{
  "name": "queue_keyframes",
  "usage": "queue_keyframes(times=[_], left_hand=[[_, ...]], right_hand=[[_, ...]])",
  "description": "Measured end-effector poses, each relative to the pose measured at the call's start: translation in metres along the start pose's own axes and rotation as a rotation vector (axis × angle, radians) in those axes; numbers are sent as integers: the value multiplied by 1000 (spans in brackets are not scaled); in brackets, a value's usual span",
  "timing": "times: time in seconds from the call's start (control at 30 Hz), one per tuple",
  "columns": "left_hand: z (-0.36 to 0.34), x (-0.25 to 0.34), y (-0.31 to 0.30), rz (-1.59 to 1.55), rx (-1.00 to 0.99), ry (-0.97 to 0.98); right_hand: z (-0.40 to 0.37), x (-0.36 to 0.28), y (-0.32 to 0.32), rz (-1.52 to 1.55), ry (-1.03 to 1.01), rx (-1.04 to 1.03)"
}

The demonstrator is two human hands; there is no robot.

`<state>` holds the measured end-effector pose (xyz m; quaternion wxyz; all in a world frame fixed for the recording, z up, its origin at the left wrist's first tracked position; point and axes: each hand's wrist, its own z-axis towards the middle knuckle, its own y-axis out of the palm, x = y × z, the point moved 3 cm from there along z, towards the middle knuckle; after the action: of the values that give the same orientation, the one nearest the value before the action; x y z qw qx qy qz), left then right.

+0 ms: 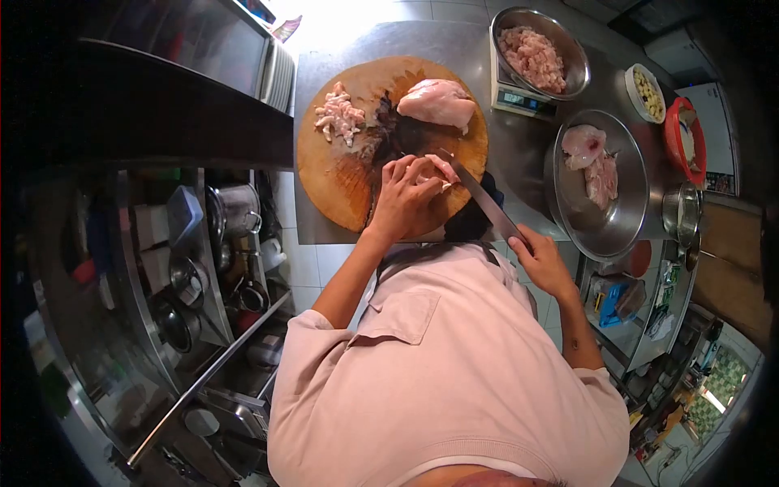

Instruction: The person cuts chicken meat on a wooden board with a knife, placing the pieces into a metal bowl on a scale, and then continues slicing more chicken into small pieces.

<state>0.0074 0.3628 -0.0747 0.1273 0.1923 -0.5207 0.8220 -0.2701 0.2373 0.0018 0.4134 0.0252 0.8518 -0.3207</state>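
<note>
A round wooden chopping board [341, 183] lies on the metal table. My left hand [403, 191] is on it with bent fingers, pressing a small strip of raw meat [441, 168]. In my right hand [540, 261] is the handle of a large knife [487, 203], whose blade reaches the meat beside my left fingertips. A big piece of raw meat [438, 103] rests on the board's far right part. Small cut pieces [339, 114] form a pile at the far left of the board.
Right of the board, a steel bowl of chopped meat [531, 58] stands on a scale [519, 101]. Nearer is a large steel basin [596, 235] holding meat pieces. Beyond are a white bowl [646, 94] and a red basket [684, 140]. Shelves with pots stand at left.
</note>
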Motion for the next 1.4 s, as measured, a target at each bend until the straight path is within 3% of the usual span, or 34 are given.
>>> queue_keyframes(times=[0.07, 0.13, 0.53, 0.77, 0.97, 1.07, 1.23, 1.4], left_hand=[[5, 2, -6, -5, -10, 11], [12, 4, -16, -132, -39, -96], [8, -11, -24, -37, -334, -9], [37, -9, -19, -70, -136, 113], [47, -23, -2, -13, -296, 162], [45, -26, -12, 10, -323, 146], [40, -23, -42, -3, -539, 58], [47, -20, -35, -114, -362, 33]], right_hand=[[-3, 1, 1, 22, 16, 22], [-5, 4, -1, 42, 34, 49], [-14, 14, 7, 82, -34, 134], [-18, 11, 2, 98, 28, 140], [-18, 15, 6, 74, 6, 197], [-23, 10, 4, 84, 33, 210], [-24, 14, 8, 90, 70, 181], [-20, 15, 6, 104, 59, 196]])
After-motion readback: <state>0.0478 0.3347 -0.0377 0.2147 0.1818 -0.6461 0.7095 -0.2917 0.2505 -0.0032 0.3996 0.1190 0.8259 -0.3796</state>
